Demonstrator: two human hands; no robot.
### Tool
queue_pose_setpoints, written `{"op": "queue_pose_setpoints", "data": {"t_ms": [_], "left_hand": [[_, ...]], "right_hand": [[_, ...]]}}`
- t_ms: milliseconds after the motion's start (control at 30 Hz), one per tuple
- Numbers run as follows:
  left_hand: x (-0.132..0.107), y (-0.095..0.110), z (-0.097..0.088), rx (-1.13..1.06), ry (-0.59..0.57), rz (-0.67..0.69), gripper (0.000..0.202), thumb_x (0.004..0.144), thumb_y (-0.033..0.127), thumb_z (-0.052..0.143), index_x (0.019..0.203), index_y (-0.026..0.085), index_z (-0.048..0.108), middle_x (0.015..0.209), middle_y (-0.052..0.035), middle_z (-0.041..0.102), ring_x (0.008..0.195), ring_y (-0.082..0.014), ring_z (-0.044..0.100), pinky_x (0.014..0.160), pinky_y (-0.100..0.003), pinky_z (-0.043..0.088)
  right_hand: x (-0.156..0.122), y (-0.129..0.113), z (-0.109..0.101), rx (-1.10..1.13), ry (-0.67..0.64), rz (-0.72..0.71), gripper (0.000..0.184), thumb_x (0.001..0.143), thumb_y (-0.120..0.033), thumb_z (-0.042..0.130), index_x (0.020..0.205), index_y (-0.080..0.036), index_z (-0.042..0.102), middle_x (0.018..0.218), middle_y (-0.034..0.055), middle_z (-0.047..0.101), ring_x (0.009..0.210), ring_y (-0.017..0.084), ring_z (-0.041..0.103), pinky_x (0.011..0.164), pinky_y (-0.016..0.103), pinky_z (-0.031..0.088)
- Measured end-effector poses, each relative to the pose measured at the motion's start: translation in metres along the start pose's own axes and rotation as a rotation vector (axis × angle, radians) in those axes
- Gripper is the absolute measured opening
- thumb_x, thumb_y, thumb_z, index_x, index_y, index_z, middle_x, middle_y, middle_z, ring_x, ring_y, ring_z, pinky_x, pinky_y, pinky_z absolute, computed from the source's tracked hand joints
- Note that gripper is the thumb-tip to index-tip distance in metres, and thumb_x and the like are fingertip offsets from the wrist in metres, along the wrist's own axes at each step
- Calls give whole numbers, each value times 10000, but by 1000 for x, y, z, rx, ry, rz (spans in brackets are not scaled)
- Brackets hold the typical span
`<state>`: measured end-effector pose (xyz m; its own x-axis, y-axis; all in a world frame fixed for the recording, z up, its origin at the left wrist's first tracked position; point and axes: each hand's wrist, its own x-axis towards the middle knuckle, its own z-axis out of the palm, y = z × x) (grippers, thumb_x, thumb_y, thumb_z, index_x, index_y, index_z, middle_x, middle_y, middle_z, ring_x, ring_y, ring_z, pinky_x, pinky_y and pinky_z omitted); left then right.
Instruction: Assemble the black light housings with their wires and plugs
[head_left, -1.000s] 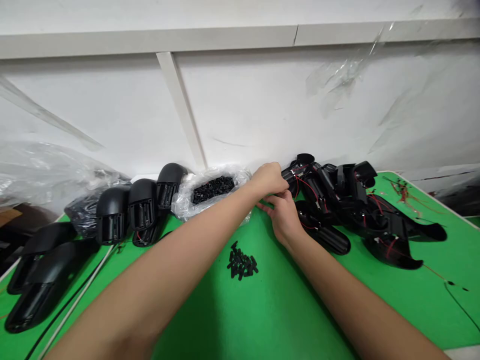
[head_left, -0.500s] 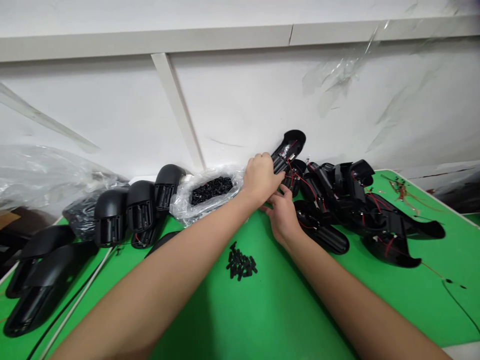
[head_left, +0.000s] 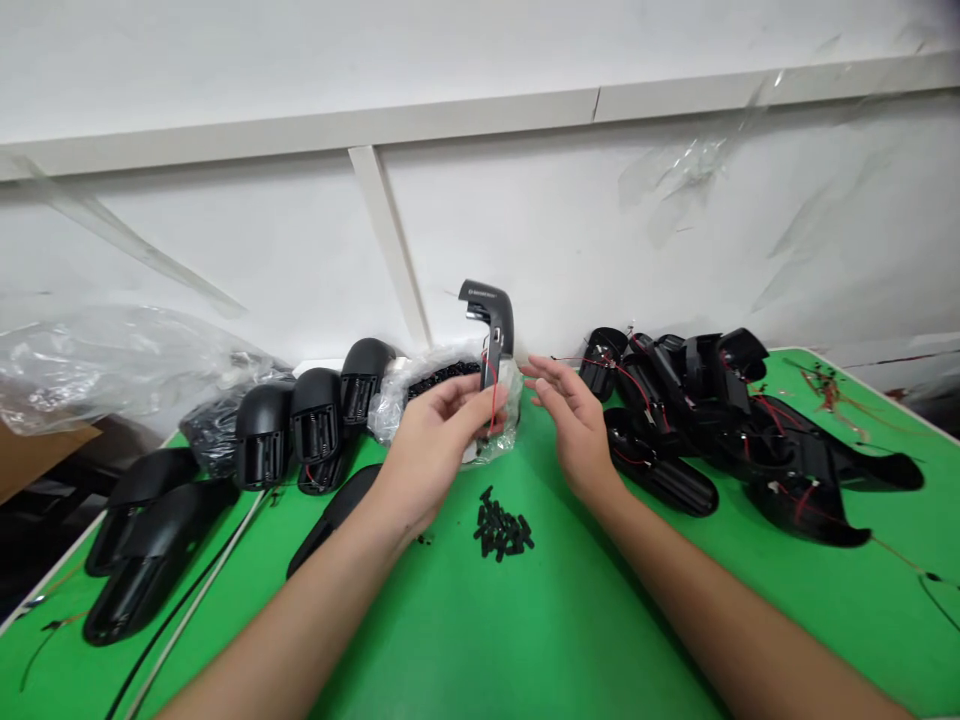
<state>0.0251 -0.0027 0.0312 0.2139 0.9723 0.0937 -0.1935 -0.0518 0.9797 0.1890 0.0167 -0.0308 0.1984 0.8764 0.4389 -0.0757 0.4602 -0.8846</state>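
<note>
Above a pile of black pieces [head_left: 501, 527], the left hand [head_left: 433, 450] wraps its fingers round an upright black housing [head_left: 493, 318] with red wires [head_left: 493, 405]. The right hand [head_left: 568, 425] hangs empty, fingers spread (open green worktop [head_left: 525, 630] below the pile).

Bright light, soft shadows, edges perhaps warped

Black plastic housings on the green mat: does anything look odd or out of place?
Yes: the black housings at right lie in a tangled heap with loose red wires, unlike the tidy row of housings at left.
</note>
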Motion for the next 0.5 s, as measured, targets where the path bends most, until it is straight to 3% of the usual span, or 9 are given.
{"op": "queue_pose_setpoints", "data": {"t_ms": [100, 200, 400, 500], "left_hand": [[-26, -12, -7, -68, -48, -70, 464, 819, 489, 885, 1113, 144, 787, 1062, -87, 711, 904, -160, 639, 876, -318, 547], [-38, -27, -14, -46, -66, -91, 453, 831, 482, 880, 1138, 161, 794, 1007, -81, 696, 880, -152, 619, 837, -285, 517], [-43, -43, -22, -152, -84, -166, 474, 809, 492, 890, 1125, 153, 791, 1006, -95, 679, 866, -161, 630, 831, -281, 510], [-44, -46, -24, -83, -41, -134, 488, 794, 472, 909, 1144, 159, 776, 978, -73, 664, 844, -141, 599, 798, -262, 490]], "right_hand": [[-4, -9, 1, 195, -164, 58, 560, 1020, -449, 655, 1535, -278, 517, 1427, 88, 652, 1162, 211, 687, 990, 378, 541], [-10, -14, 5, 314, -321, 108, 697, 1011, -443, 686, 1628, -334, 382, 1489, 79, 614, 1129, 196, 707, 974, 361, 556], [-14, -18, 7, 348, -389, 214, 658, 976, -451, 717, 1559, -293, 454, 1325, 81, 708, 1074, 219, 732, 994, 402, 565], [-13, -19, 7, 366, -385, 234, 660, 944, -420, 762, 1522, -298, 469, 1418, 94, 665, 1167, 241, 722, 1018, 415, 573]]}}
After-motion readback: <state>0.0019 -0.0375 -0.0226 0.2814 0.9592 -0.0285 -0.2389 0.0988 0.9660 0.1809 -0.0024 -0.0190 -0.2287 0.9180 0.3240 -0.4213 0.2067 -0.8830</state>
